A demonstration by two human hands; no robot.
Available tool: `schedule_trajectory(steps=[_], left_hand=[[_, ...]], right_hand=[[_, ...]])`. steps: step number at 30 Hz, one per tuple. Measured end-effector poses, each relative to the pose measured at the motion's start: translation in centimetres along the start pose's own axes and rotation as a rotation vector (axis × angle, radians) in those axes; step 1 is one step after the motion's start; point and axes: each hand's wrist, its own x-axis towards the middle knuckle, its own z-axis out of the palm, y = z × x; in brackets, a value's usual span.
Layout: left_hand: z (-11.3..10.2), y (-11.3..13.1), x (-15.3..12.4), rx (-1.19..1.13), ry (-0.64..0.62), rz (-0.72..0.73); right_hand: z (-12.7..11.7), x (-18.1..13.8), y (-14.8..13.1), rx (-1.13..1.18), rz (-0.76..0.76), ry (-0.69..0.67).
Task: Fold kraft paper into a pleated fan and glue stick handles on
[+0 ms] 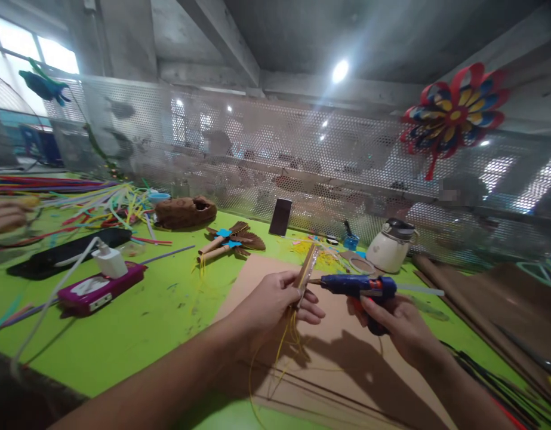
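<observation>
My left hand [279, 298] is closed around a thin brown cardboard strip piece [307, 269], held upright, with yellow strands [289, 337] hanging below it. My right hand [394, 322] grips a blue hot glue gun [358, 286], and its nozzle touches the strip's side. A clear glue stick pokes out of the gun's back. Both hands hover over a brown cardboard sheet [347, 370] on the green table [168, 310].
Brown feathered craft pieces with blue tags [233, 239] and a brown moulded shape [185, 212] lie behind. A magenta power strip with a white charger [100, 283], coloured strips [100, 206], a white kettle [390, 245] and brown rolls [481, 310] surround. Another person's hand [4, 216] shows at left.
</observation>
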Motion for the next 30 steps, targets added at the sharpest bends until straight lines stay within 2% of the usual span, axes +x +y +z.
schedule_trajectory(steps=[7,16,23,30], left_hand=[[-0.44,-0.28,0.09,-0.08,-0.06,-0.015],[-0.58,-0.33,-0.06,-0.078,-0.119,-0.024],[-0.56,-0.02,-0.13,-0.082,-0.128,-0.029],[-0.53,-0.31,-0.09,-0.07,-0.189,-0.001]], right_hand=[[0.08,0.15,-0.23,-0.031,-0.021,-0.059],[-0.1,0.4,0.43,0.065,-0.011,0.045],[0.06,0.22,0.2,0.101,0.02,0.009],[-0.55,0.83,-0.12,0.183,0.009,0.082]])
